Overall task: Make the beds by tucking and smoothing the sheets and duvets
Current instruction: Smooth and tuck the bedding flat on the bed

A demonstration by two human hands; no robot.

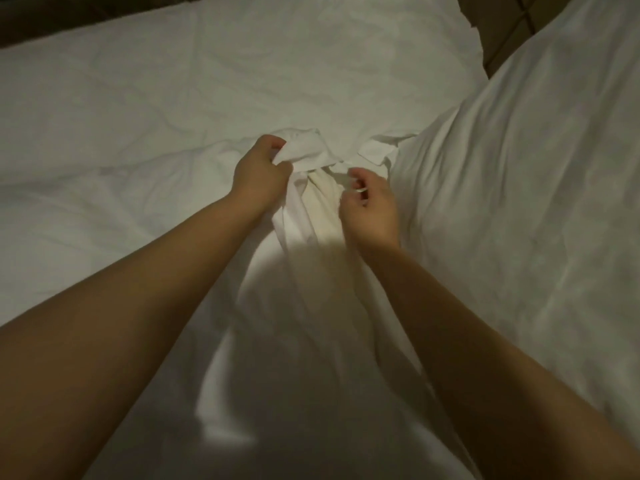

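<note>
The person's two bare arms reach out over a white bed. The left hand [261, 171] is closed tight, with its fingers curled round a thick bunch of white cloth [304, 152], and it holds that bunch up a little off the bed. The right hand [370, 206] is just beside it, with a small gap between them. Its fingers are curled too, and its fingertips [353, 174] pinch a small fold of the same white cloth. A ring [362, 190] sits on one finger of this hand. Between the two hands a cream cloth [322, 202] peeks out from inside the white bunch. The bunch lies in the middle of the bed, on top of the wrinkled sheet [156, 98]. A big puffy duvet [519, 174] is piled on the right side, touching the bunch near the right hand.
</note>
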